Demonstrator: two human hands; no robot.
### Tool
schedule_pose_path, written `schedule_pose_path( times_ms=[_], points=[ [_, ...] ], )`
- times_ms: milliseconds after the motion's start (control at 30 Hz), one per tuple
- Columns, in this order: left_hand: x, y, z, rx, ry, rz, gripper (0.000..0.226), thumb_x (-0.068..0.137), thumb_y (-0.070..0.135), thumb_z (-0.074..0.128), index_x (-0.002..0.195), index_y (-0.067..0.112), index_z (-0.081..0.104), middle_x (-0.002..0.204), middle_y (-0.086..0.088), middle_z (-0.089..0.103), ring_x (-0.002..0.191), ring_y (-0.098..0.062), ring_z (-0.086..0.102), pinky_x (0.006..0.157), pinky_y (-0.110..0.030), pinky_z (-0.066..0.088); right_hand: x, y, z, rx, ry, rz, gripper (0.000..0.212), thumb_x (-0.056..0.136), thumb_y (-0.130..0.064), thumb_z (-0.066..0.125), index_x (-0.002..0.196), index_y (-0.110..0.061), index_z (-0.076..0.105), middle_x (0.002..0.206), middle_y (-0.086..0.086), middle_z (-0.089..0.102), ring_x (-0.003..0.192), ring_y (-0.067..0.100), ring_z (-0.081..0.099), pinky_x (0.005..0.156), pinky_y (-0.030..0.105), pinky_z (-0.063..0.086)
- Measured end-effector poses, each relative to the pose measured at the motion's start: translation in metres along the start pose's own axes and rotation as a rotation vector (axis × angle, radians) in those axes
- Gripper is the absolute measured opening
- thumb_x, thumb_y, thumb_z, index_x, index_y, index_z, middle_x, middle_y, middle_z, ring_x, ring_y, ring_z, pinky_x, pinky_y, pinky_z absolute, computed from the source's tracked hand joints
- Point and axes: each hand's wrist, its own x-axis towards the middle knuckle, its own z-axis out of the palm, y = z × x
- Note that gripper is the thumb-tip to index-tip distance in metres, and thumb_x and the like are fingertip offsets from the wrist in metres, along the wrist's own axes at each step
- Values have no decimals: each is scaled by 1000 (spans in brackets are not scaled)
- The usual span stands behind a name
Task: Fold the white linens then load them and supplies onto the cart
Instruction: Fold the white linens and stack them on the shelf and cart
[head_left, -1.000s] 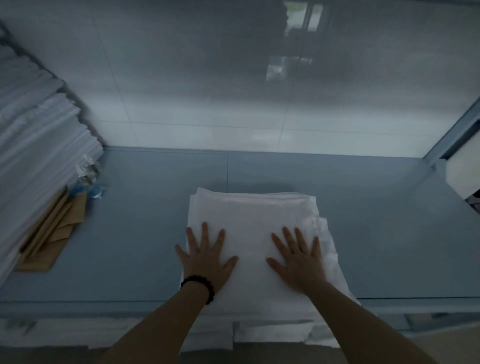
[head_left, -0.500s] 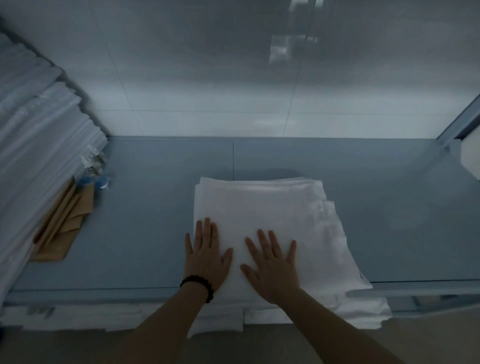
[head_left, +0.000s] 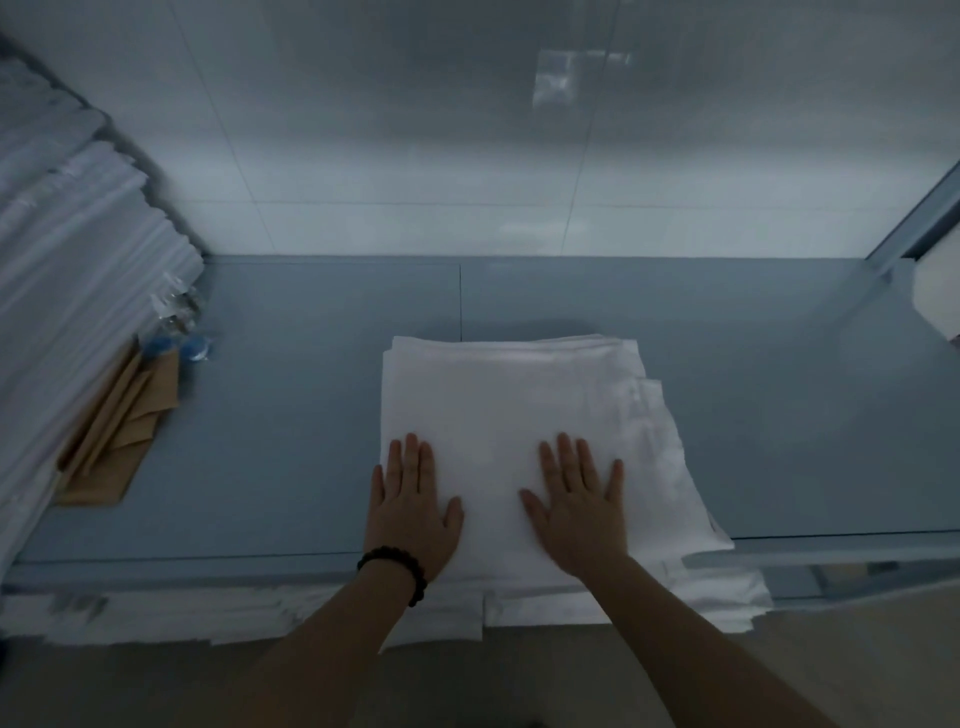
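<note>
Head: left hand (head_left: 413, 512), right hand (head_left: 579, 514) on linen (head_left: 498, 405)

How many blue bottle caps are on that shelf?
2. One blue cap lies at the left of the shelf, by the tall linen stack; the other cap is right beside it, above the brown paper. More may be hidden.

Linens (head_left: 498, 405) on shelf (head_left: 291, 415), seemingly centred

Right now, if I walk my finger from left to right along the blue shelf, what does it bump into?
pile of white linens → brown paper bags → left hand → right hand. Both hands lie flat on the folded white linen, so it gets no place of its own in the line.
</note>
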Motion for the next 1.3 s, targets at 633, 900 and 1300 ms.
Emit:
schedule_pose_path(
  times_ms=[633,900,1300],
  points=[
    [63,14,-62,-85,271,7,54,94,27,40,142,4,41,154,-19,27,143,-35,22,115,-54,-5,69,-26,-48,159,277,-188,58,101,-42,22,153,-23,4,160,-2,-8,146,19,-18,114,50,-16],
    [135,-6,-33,8,44,5,65,99,45,22,154,16,1,161,-7,-12,147,-26,-14,118,-42,-8,143,-77,-31,42,14,-317,56,103,-40,15,154,-20,0,162,-1,-6,148,18,-12,115,52,-11],
    [138,-14,-13,-12,22,-1,72,97,53,20,153,18,-8,160,-7,-17,147,-25,-16,119,-41,-4,176,31,-27,-27,-24,-95,63,98,-57,9,153,-29,0,162,-5,-4,148,13,-7,115,50,-10]
  ],
)
